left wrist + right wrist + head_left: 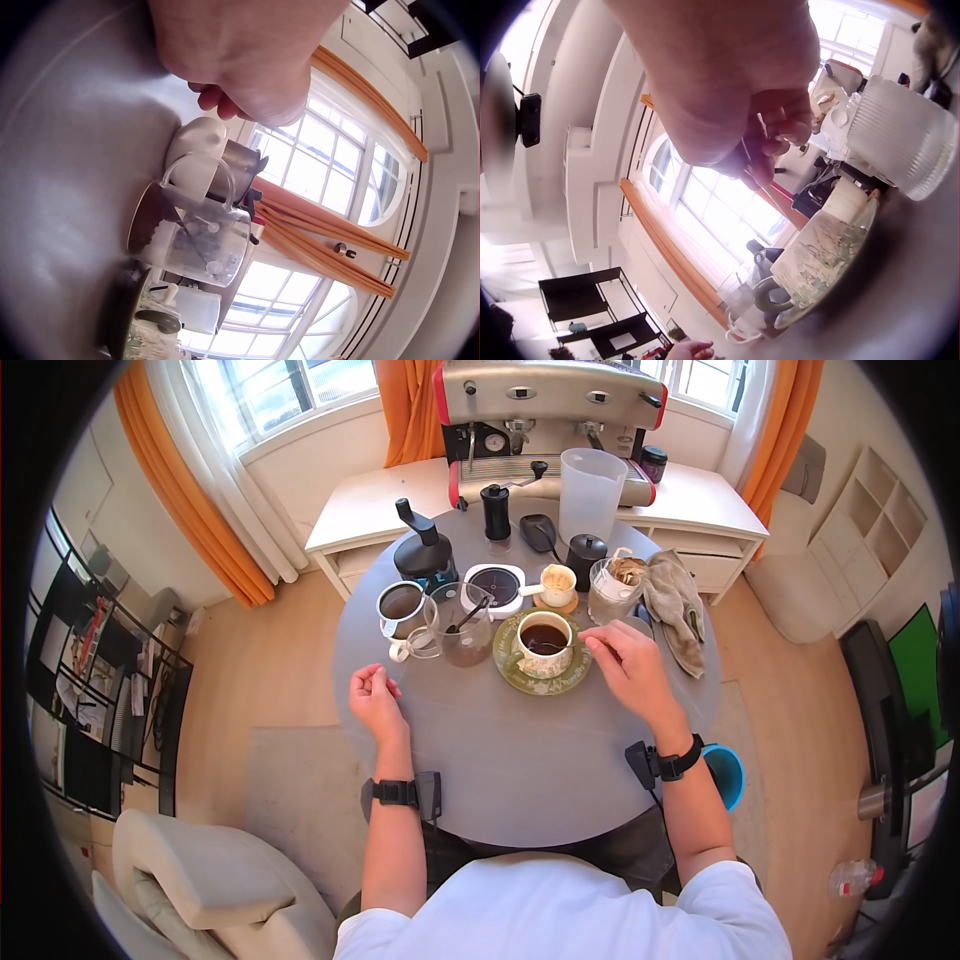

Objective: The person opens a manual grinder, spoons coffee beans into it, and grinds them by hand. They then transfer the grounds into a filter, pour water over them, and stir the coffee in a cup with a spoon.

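Observation:
My right hand (628, 664) pinches a slim metal spoon (782, 204) by its handle, at the right side of a patterned cup (545, 663). Dark coffee (545, 640) fills much of the cup, which stands upright on a green saucer (512, 678). The spoon slants down toward the cup; its lower end is hidden. My left hand (376, 702) is at the table's left side with fingers loosely curled, holding nothing. Nearest to it are a white mug (399, 651) with dark contents and a clear glass jug (466, 645) with a dark spoon leaning inside.
A scale (493, 592), a portafilter-like white cup (557, 584), a black grinder (427, 555) and a black canister (586, 558) stand farther back. A tall translucent pitcher (592, 495) rises behind them. At right lie a ribbed glass (612, 598) and a grey cloth (675, 610). An espresso machine (545, 420) is beyond.

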Available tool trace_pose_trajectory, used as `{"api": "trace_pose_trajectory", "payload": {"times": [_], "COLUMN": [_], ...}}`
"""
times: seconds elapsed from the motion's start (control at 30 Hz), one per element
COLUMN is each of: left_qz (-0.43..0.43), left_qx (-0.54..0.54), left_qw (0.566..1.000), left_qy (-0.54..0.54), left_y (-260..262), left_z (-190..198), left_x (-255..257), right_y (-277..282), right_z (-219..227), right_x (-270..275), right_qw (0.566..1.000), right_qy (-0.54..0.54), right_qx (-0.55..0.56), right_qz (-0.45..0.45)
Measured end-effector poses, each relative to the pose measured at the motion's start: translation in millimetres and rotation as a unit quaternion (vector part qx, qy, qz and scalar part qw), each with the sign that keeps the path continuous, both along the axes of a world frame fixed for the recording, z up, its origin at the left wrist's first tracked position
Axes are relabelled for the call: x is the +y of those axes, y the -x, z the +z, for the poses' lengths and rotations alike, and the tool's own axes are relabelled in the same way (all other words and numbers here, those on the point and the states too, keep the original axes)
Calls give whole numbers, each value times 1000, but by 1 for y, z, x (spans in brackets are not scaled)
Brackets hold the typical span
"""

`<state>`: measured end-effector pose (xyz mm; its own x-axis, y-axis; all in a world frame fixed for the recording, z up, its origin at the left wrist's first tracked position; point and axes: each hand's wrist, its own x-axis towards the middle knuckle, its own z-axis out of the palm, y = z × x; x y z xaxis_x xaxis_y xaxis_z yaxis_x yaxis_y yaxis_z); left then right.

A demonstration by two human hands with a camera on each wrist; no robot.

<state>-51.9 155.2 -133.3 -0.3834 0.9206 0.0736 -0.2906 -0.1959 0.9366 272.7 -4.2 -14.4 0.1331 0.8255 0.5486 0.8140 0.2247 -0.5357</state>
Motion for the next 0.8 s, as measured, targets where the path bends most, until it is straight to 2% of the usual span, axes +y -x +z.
{"api": "trace_pose_trajectory", "payload": {"times": [0.27, 0.47, 0.53, 0.8], "left_qz": [-5, -3, -6, -5], "left_qx": [25, 24, 20, 28], "left_qw": [1000, 1000, 1000, 1000], "left_qy": [-7, -9, -10, -10], "left_y": [2, 0, 1, 2], "left_z": [-1, -2, -2, -5], "left_x": [1, 3, 2, 2], "right_y": [12, -1, -2, 11], "right_z": [-19, -13, -5, -4], "right_x": [15, 22, 16, 3], "right_qw": [997, 997, 998, 999], "right_qy": [-28, -55, -27, -1], "right_qx": [48, -27, -57, -39], "right_qz": [48, 35, 2, 27]}}
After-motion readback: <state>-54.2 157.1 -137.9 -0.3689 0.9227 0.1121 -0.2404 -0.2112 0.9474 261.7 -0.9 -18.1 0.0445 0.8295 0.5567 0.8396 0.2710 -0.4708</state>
